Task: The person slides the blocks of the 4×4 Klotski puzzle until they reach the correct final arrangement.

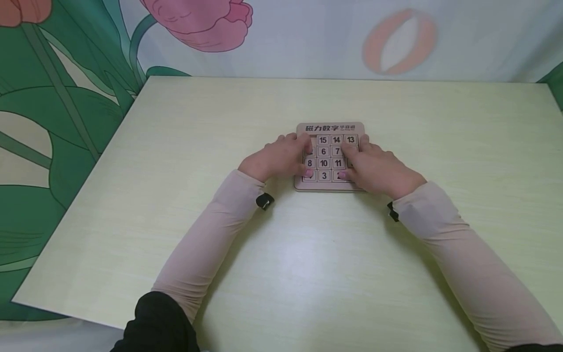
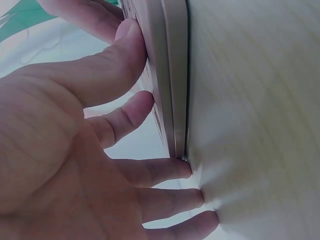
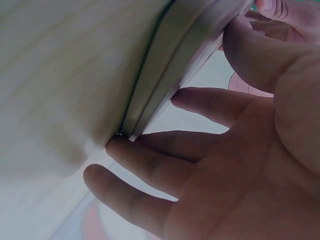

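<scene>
A flat number sliding puzzle lies on the table, its top strip printed with Chinese characters. White square tiles show numbers such as 15, 14 and 13 in the top row, and an empty slot sits at the upper left. My left hand rests at the puzzle's left side, thumb and index fingertip on the left-hand tiles. Across from it, the thumb and index finger of my right hand touch tiles on the right. In the left wrist view, the other fingers reach past the puzzle's edge to the tabletop.
The pale wood-grain table extends around the puzzle on all sides. Behind it hangs a cloth backdrop with large printed flowers and leaves. A small black device is worn at the left wrist, another at the right.
</scene>
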Demonstrator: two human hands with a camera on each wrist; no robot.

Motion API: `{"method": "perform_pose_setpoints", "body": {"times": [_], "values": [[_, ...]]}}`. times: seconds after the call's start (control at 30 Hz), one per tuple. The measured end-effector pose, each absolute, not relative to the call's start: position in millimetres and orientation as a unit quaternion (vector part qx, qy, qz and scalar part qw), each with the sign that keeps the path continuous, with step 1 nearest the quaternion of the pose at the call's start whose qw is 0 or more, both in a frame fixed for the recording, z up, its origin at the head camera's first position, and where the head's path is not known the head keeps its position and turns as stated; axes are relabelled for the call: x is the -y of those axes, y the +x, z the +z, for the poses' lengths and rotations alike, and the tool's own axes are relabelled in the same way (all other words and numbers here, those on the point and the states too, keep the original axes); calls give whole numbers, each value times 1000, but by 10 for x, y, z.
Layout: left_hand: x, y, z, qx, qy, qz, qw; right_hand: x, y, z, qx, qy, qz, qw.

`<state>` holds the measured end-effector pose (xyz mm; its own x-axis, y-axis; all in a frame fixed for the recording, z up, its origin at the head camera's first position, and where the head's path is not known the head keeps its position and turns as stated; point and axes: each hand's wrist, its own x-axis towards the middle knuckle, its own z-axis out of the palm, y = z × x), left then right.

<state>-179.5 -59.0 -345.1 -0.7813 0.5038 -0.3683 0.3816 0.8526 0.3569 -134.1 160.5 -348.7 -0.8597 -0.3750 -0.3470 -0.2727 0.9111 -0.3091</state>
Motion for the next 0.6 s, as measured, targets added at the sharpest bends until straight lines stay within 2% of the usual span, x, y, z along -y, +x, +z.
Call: {"method": "perform_pose_setpoints", "body": {"times": [0.6], "values": [[639, -1839, -3452, -926, 256, 155, 230, -1613, -1352, -3497, -956, -174, -127, 198]]}}
